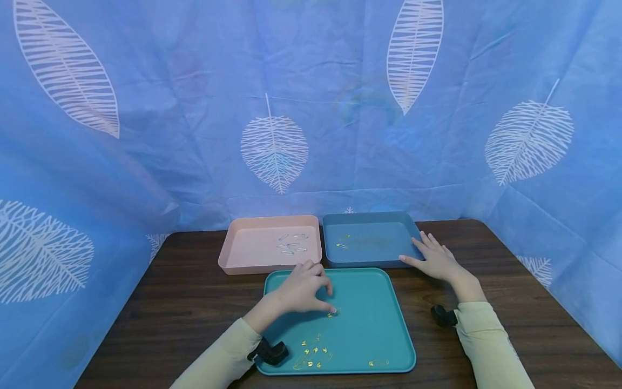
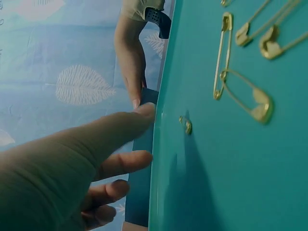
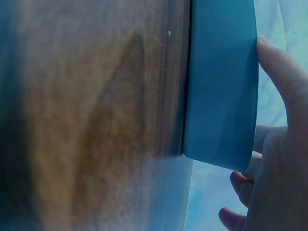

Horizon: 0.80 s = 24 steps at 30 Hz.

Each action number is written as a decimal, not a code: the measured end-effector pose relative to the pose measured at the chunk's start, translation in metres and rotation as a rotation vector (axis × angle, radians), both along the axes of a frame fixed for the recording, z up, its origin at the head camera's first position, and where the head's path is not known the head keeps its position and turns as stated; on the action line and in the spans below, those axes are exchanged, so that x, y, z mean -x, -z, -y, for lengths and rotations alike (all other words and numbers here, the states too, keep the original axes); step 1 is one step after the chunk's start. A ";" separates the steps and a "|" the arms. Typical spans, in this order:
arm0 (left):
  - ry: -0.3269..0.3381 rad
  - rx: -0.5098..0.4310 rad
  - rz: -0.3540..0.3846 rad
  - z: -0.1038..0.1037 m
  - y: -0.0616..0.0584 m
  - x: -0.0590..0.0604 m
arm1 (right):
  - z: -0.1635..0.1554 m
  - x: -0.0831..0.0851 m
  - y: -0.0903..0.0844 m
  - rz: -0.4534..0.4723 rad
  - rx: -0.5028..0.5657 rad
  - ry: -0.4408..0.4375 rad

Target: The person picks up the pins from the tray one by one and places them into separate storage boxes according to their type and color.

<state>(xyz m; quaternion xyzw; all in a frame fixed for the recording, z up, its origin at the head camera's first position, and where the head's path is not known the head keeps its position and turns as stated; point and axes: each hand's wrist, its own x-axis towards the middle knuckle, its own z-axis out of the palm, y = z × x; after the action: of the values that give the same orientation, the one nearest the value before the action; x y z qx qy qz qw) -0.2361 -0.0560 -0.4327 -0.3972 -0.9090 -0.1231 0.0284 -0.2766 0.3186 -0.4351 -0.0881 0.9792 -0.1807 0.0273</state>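
Note:
A teal tray (image 1: 374, 302) lies at the front of the table. On it are several gold safety pins (image 1: 311, 354), one more (image 1: 378, 362) to their right and a lone gold pin (image 1: 334, 312). My left hand (image 1: 331, 301) hovers over this tray with its fingertips just beside the lone pin. In the left wrist view the lone pin (image 2: 186, 125) lies apart from my thumb (image 2: 139, 113), and the hand holds nothing. My right hand (image 1: 410, 251) rests on the front right corner of a blue tray (image 1: 369, 259), with its thumb (image 3: 279, 72) along the tray's wall (image 3: 221, 96).
A pink tray (image 1: 228, 256) at the back left holds several silver pins (image 1: 291, 246). One gold pin (image 1: 342, 244) lies in the blue tray. The dark wooden table (image 1: 510, 270) is walled in by blue leaf-print cloth (image 1: 311, 108) behind and at both sides.

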 end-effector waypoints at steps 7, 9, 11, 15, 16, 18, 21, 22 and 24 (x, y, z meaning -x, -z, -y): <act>0.039 0.099 0.010 -0.004 0.004 -0.003 | -0.001 -0.001 0.000 -0.013 0.022 0.002; 0.045 0.113 0.017 -0.005 0.005 -0.004 | -0.001 -0.002 0.000 -0.019 0.029 0.001; 0.050 0.119 0.021 -0.006 0.007 -0.005 | -0.001 -0.003 0.000 -0.018 0.029 0.001; 0.058 0.124 0.022 -0.008 0.008 -0.006 | -0.001 -0.002 -0.001 -0.009 0.012 -0.004; 0.060 0.124 0.020 -0.008 0.008 -0.007 | -0.001 -0.002 -0.001 -0.007 0.007 -0.004; 0.062 0.123 0.022 -0.008 0.007 -0.008 | 0.000 -0.002 -0.001 -0.003 0.002 -0.003; 0.064 0.116 0.036 -0.009 0.007 -0.008 | 0.000 -0.002 -0.001 -0.009 0.009 -0.002; 0.065 0.114 0.041 -0.009 0.007 -0.008 | 0.000 -0.002 -0.001 -0.013 0.014 -0.003; 0.065 0.112 0.050 -0.010 0.007 -0.009 | 0.000 -0.002 0.000 -0.021 0.024 -0.004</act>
<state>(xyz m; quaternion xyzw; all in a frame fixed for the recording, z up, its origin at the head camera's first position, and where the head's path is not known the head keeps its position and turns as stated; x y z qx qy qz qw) -0.2274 -0.0463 -0.4397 -0.4242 -0.9016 -0.0825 -0.0207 -0.2745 0.3184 -0.4354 -0.0920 0.9771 -0.1914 0.0162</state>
